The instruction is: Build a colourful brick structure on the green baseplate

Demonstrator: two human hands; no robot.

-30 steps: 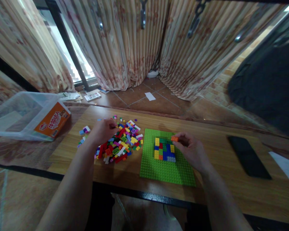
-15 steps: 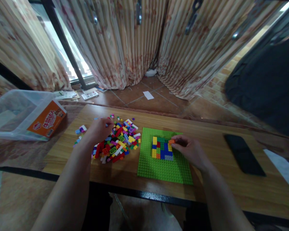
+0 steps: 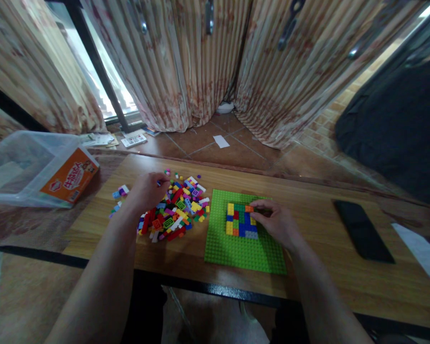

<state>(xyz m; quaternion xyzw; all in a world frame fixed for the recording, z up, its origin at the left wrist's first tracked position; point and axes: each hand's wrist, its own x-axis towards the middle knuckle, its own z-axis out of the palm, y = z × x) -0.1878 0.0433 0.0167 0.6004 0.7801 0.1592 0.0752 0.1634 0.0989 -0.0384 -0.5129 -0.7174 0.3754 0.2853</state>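
Note:
A green studded baseplate [image 3: 222, 253] lies on the wooden table, carrying a block of joined bricks [image 3: 241, 222] in yellow, red, green, blue, orange and grey. My right hand [image 3: 274, 220] pinches an orange brick [image 3: 249, 209] at the upper right corner of that block; whether it is pressed down I cannot tell. Left of the baseplate spreads a pile of loose toy bricks [image 3: 181, 210] in many colours. Over the far left part of the pile hovers my left hand [image 3: 150, 190], its fingers curled together. What it holds, if anything, is hidden.
A clear plastic bin [image 3: 28, 167] with an orange label stands left of the table [image 3: 318, 229]. On the right lie a black phone [image 3: 363, 231] and white paper [image 3: 417, 253]. Beyond are curtains [image 3: 186, 62] and a dark covered object [image 3: 397, 119].
My right hand has shifted slightly left with the orange brick, over the block's upper right corner. My left hand has barely moved above the pile.

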